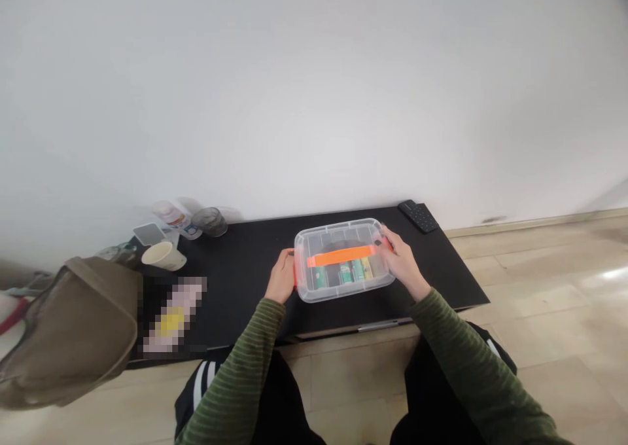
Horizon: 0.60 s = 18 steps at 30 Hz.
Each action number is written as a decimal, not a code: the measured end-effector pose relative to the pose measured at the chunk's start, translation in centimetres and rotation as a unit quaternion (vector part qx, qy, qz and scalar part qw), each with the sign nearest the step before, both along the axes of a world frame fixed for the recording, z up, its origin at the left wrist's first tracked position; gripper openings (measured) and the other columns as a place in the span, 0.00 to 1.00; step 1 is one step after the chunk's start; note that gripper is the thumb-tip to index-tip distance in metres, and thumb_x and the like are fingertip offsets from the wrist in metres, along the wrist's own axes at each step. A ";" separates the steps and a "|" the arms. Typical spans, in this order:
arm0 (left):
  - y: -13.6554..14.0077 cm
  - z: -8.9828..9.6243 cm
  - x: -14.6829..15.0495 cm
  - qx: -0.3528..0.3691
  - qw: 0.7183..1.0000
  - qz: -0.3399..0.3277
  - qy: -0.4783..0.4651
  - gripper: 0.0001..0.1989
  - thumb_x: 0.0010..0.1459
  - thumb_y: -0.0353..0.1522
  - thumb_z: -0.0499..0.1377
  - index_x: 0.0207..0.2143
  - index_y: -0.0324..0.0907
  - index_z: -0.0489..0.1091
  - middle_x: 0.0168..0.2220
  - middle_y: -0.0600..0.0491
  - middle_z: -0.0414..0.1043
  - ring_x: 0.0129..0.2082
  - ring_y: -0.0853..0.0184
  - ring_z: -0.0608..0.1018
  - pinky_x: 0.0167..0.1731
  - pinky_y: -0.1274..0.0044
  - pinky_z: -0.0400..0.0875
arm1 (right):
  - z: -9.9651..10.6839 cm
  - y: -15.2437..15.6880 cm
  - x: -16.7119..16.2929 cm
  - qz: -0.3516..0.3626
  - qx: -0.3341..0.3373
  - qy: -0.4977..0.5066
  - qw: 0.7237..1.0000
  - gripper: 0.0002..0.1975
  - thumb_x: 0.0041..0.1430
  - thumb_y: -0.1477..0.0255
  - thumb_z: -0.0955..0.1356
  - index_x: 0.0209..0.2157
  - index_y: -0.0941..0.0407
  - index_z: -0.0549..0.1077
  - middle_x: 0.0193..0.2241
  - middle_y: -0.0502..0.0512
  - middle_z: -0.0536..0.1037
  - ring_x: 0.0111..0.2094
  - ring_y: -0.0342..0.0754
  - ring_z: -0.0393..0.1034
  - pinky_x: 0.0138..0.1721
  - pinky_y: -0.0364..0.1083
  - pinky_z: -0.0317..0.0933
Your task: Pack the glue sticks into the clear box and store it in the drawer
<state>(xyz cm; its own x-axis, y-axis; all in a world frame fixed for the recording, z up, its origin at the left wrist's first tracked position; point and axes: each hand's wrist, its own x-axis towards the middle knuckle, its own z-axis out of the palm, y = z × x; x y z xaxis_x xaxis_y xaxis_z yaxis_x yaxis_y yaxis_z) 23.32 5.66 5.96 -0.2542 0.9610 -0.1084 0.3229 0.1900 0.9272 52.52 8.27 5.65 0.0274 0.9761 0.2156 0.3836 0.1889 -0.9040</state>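
Between my two hands is a clear plastic storage box [324,237] with a lid, an orange carry handle [338,256] and orange side clips. Through its walls show several small green and yellow items [346,272], too blurred to name. My left hand [281,276] grips the box's left end by the clip. At the opposite end, my right hand [403,262] is closed on the right side, its thumb on the lid near the orange clip. The box is over the middle of a black table [255,255]; whether it rests on the surface I cannot tell.
To the left stand a paper cup [165,256], a dark glass [210,222] and a white bottle [177,220]. A brown bag [83,327] covers the table's left end, beside a pixelated pinkish item [175,314]. A black keypad-like object [418,216] lies at the back right against the wall.
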 end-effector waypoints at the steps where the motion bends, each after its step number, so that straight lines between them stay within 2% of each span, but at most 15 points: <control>1: 0.0 0.1 0.0 0.000 1.000 0.006 -0.011 0.14 0.59 0.39 0.47 0.38 0.42 0.68 0.22 0.58 0.66 0.19 0.70 0.67 0.19 0.79 0.61 | 0.3 -0.2 -0.3 0.007 0.017 0.040 0.999 0.25 0.59 0.68 0.66 0.59 0.49 0.67 0.59 0.54 0.69 0.60 0.54 0.62 0.62 0.55 0.53; 6: 0.0 0.8 -0.2 -0.020 0.997 0.023 -0.068 0.14 0.59 0.40 0.48 0.38 0.42 0.67 0.18 0.60 0.61 0.14 0.71 0.63 0.14 0.79 0.55 | 2.0 -0.9 -0.6 0.030 0.080 0.243 0.966 0.27 0.58 0.64 0.69 0.59 0.51 0.66 0.55 0.58 0.73 0.55 0.53 0.69 0.58 0.55 0.61; 11: -0.2 1.2 -1.4 -0.039 0.997 0.049 -0.055 0.14 0.58 0.37 0.48 0.41 0.41 0.67 0.16 0.60 0.61 0.12 0.71 0.65 0.12 0.80 0.56 | 2.8 -0.2 4.0 -0.071 0.144 0.324 0.932 0.25 0.54 0.65 0.73 0.54 0.49 0.68 0.49 0.55 0.76 0.48 0.50 0.73 0.54 0.54 0.65; 13: -0.3 1.1 -1.9 -0.033 0.997 0.052 -0.043 0.14 0.58 0.37 0.48 0.41 0.41 0.67 0.16 0.59 0.61 0.12 0.70 0.65 0.12 0.79 0.56 | 2.6 0.1 6.4 -0.105 0.185 0.331 0.919 0.23 0.53 0.67 0.73 0.51 0.49 0.69 0.47 0.54 0.76 0.47 0.50 0.73 0.54 0.55 0.64; 15: -0.6 0.9 -2.2 -0.028 0.997 0.061 -0.025 0.15 0.58 0.38 0.47 0.41 0.41 0.68 0.15 0.60 0.60 0.12 0.70 0.64 0.12 0.79 0.56 | 2.1 0.0 8.2 -0.127 0.216 0.307 0.918 0.23 0.52 0.68 0.74 0.49 0.50 0.68 0.44 0.53 0.77 0.45 0.49 0.74 0.53 0.55 0.65; 18: -0.9 0.5 -2.7 -0.027 0.996 0.085 0.023 0.17 0.60 0.40 0.46 0.42 0.42 0.68 0.15 0.60 0.60 0.12 0.68 0.65 0.14 0.78 0.58 | 1.0 -0.7 9.8 -0.125 0.226 0.193 0.947 0.20 0.53 0.70 0.74 0.46 0.51 0.67 0.42 0.53 0.77 0.43 0.49 0.75 0.49 0.53 0.67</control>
